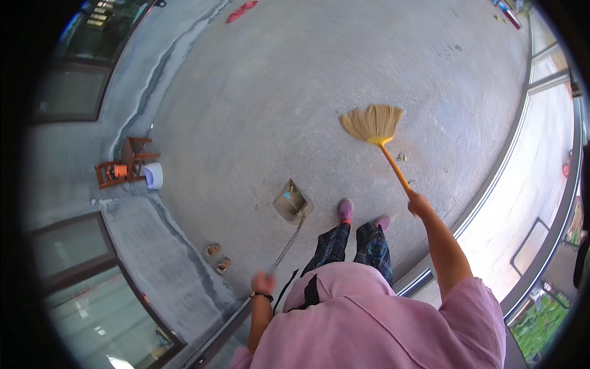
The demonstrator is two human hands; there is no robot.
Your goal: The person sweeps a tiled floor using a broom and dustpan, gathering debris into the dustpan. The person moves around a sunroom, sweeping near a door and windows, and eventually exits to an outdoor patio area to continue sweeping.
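Note:
My right hand (419, 205) is closed around the orange handle of a broom (373, 123), which reaches ahead of me with its straw bristles fanned out over the concrete floor. My left hand (264, 282), a dark band on its wrist, is closed on the thin handle of a long-handled dustpan (292, 203). The dustpan's pan is ahead and to the left of my feet, with a small blue piece and other bits of litter in it. Small debris (402, 157) lies on the floor beside the broom handle.
At the left wall stand wooden stools (136, 154) and a white-and-lilac plastic seat (152, 176). A pair of sandals (213, 249) rests left of the dustpan. A red item (241, 11) lies far off. A metal-framed ledge (491, 178) runs along the right.

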